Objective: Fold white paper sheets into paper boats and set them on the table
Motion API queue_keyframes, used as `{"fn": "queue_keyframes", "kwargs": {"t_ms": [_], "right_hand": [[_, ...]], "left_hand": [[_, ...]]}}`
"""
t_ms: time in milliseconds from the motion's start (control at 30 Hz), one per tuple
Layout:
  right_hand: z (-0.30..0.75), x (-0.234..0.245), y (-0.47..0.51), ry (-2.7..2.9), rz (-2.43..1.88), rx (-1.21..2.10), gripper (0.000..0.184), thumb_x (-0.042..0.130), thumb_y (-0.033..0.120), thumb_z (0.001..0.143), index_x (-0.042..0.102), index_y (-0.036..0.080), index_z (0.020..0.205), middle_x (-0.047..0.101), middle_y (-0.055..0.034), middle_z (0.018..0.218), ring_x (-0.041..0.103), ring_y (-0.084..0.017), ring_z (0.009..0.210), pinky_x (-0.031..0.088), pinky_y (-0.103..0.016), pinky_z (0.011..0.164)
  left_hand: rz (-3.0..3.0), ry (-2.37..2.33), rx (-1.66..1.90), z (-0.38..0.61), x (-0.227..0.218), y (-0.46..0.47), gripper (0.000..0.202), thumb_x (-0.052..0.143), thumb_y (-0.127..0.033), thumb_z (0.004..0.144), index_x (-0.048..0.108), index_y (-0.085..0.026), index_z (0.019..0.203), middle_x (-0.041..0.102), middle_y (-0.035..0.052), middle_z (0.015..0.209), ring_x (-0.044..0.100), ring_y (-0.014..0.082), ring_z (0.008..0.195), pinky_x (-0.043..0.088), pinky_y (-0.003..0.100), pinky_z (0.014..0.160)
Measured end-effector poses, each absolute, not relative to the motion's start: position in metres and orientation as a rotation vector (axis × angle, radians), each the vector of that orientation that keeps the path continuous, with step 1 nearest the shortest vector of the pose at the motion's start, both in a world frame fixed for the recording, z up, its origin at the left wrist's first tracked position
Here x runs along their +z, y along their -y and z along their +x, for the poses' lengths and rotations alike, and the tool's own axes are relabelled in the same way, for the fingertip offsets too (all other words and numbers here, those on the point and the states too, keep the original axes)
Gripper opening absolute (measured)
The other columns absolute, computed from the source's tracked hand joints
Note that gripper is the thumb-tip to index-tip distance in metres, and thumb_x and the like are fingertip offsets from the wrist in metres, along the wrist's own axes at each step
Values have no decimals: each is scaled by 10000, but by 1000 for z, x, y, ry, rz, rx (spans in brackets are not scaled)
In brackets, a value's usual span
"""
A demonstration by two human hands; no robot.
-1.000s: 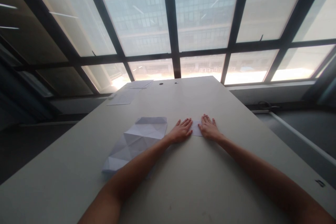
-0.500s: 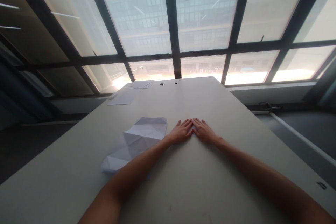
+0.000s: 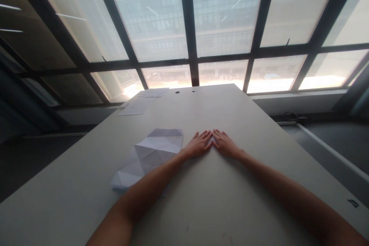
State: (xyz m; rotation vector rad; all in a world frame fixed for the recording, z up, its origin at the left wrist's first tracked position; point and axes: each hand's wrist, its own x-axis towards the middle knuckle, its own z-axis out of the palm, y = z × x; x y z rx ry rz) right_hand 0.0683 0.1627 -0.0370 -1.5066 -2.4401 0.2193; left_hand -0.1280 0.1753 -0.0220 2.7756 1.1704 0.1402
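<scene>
My left hand (image 3: 198, 144) lies palm down with its fingers stretched out, pointing away from me. Opposite it, my right hand (image 3: 224, 144) is also flat, and the two hands meet at the fingertips and thumbs. A small pale patch shows in the gap between them; the hands cover the rest, so I cannot tell what it is. Left of my left hand lies creased white paper (image 3: 158, 146) with fold lines and raised edges. My left forearm passes over its near right part and hides it.
The white table (image 3: 219, 111) stretches toward large dark-framed windows (image 3: 190, 27). Flat white sheets (image 3: 135, 106) lie at its far left edge. Two small dark holes (image 3: 177, 92) show near the far end. A small dark mark (image 3: 353, 203) sits near the right edge.
My right hand's fingertips have shifted very slightly to the right. My left hand and the creased paper have stayed in place.
</scene>
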Motion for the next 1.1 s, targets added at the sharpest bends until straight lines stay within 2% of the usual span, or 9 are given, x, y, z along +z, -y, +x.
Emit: {"fn": "queue_keyframes", "kwargs": {"t_ms": [200,400,533,667,933,1100], "right_hand": [[68,-35,-162,2434,-1508,231,596,340,353,987,352,78,1516,308,-158,1585,243,-240,1483,158,-421,1208],[70,-34,-162,2454,-1445,260,596,383,346,975,363,87,1510,319,-156,1582,255,-225,1479,161,-410,1207],[71,-36,-162,2459,-1394,273,610,408,352,967,348,103,1520,323,-149,1582,264,-217,1476,159,-403,1208],[70,-37,-162,2456,-1396,262,611,401,354,968,341,109,1524,320,-153,1582,263,-218,1476,161,-413,1207],[69,-37,-163,2468,-1481,247,624,332,380,982,340,62,1519,287,-167,1591,227,-240,1488,146,-425,1209],[68,-38,-160,2394,-1632,220,667,298,426,988,306,31,1525,243,-200,1601,184,-282,1498,134,-485,1201]], "left_hand": [[2736,-1184,205,-127,-19,-175,600,270,-471,1022,205,-233,1569,240,60,1620,211,205,1496,104,474,1215],[2667,-1265,256,-126,-16,-178,493,301,-401,1021,391,-267,1487,388,38,1560,321,197,1453,195,455,1202],[2696,-1250,240,-128,-19,-178,573,337,-428,1008,280,-231,1543,303,53,1600,236,207,1489,158,459,1212],[2725,-1236,185,-130,-23,-177,626,279,-482,1018,199,-198,1570,227,77,1623,172,217,1507,123,470,1214],[2732,-1308,157,-130,-22,-175,668,220,-544,1012,213,-161,1559,197,132,1625,149,231,1512,109,510,1202],[2693,-1399,131,-128,-18,-172,688,254,-531,1000,241,-108,1541,192,174,1618,142,256,1512,124,515,1196]]}}
